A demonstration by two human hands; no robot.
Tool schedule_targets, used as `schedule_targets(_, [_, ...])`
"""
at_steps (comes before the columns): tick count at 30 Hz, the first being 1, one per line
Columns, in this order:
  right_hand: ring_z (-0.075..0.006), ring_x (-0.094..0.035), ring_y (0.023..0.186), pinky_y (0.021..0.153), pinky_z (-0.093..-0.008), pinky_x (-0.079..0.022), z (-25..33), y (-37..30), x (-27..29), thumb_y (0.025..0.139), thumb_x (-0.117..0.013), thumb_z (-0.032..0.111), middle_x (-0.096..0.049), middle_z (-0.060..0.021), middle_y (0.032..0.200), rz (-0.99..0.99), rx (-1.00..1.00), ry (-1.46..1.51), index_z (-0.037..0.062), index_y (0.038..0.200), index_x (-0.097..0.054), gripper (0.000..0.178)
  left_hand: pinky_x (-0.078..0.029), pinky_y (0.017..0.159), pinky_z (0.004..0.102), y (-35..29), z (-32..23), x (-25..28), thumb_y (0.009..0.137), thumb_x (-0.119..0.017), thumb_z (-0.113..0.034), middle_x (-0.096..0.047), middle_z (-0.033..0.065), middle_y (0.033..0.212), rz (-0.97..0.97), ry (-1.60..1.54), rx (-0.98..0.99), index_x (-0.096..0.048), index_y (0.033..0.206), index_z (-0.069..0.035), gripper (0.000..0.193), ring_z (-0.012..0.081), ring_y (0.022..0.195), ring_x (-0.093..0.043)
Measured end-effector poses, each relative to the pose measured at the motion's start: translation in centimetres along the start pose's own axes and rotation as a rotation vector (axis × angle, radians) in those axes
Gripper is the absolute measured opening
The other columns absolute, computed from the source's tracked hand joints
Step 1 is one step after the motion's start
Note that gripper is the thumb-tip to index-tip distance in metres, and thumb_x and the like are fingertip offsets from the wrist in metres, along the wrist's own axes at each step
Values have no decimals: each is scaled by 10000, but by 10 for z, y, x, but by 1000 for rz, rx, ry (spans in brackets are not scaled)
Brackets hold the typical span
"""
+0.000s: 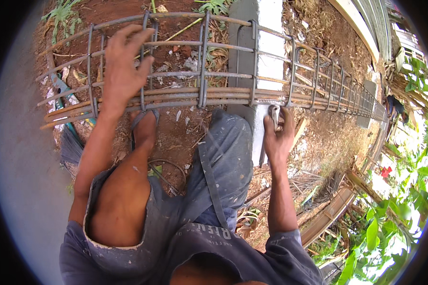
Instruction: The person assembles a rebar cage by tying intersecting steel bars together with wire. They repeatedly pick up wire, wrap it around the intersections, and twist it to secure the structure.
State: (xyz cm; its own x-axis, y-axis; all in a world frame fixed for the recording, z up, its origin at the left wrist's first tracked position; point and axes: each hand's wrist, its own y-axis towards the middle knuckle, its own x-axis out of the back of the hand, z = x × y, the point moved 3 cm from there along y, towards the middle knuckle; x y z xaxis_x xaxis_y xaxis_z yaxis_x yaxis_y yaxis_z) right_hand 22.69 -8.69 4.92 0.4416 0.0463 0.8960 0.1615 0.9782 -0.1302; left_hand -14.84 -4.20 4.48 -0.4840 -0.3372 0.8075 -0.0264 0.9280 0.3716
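Observation:
A long cage of rusty steel rebar (178,96), ringed by dark square stirrups (204,57), runs across in front of me and off to the far right. My left hand (123,64) is over its left end, fingers and thumb apart, between two stirrups; I see nothing in it. Close to the cage's near bars, my right hand (281,137) is closed on a pair of metal pincers (274,113). Their jaws point up at the bars, and a dark handle end shows below the hand. Whether the jaws touch a bar I cannot tell.
A white-topped concrete block (266,52) stands beneath the cage. At the left are a grey wall (19,156) and a dark-bristled broom (71,147). Reddish soil with dry litter lies around my sandalled foot (144,128). Another person (395,107) is near the cage's far end.

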Motion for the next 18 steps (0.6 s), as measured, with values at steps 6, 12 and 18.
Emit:
schedule_targets(6, [-396, -633, 1052, 879, -436, -539, -77, -33, 1, 676, -853, 280, -546, -286, 1285, 401, -125, -17, -8, 1483, -265, 1039, -485, 841, 399, -24, -38, -7, 815, -698, -126, -601, 87, 1086, 209, -216, -20, -667, 1105, -94, 293, 300, 1003, -590])
schedule_targets(12, [-243, -588, 721, 666, -375, -485, -97, -4, 67, 762, -550, 100, -593, -146, 829, 787, -224, -184, -35, 1181, -489, 444, -495, 778, 395, -31, -37, -17, 829, -699, -146, -571, 96, 961, 63, -362, -32, -673, 999, -66, 190, 280, 915, -593])
schedule_targets(18, [-212, -596, 707, 651, -364, -533, 82, 70, 124, 829, -562, 80, -599, -142, 832, 966, 241, -331, -11, 1419, -370, 628, -479, 760, 395, -28, -48, -21, 827, -719, -165, -555, 97, 914, -187, -473, 72, -692, 950, -63, 161, 267, 880, -580])
